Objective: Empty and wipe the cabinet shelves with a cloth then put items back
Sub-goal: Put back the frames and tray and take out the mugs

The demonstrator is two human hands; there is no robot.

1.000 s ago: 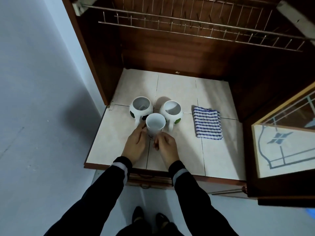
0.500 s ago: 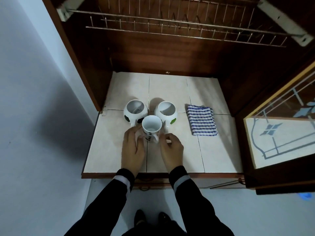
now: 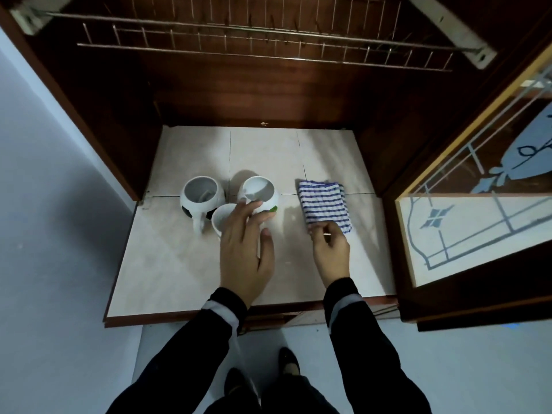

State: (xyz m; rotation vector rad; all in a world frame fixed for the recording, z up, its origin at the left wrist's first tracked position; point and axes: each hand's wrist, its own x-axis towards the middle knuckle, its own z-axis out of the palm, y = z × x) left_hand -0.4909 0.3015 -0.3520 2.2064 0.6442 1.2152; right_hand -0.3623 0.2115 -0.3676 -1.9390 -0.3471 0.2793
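Cloth, blue-and-white striped and folded, lies on the tiled shelf of the cabinet, at about 3 o'clock from the cluster of three mugs, near it but not touching. The right hand has its fingers curled onto the cloth's near edge, at its 6 o'clock, and seems to pinch it there, a sensible place to take a folded rag so that it lifts in one piece. The left hand is spread flat, fingers straight, over the front mug, its fingertips reaching the green-marked mug at 1 o'clock from it. It grips nothing and probably just steadies the mugs. The black-patched mug stands at 11 o'clock from the front mug, its handle toward the person. The mugs sit huddled together, likely gathered here to free the wire rack at 12 o'clock above for wiping. Half a second ago both hands cupped the front mug and the cloth lay untouched. Since then the right hand has left the mug and crossed to the cloth, while the left has opened out over the mug's rim. By my judgement the emptying is done and the wiping is about to begin.
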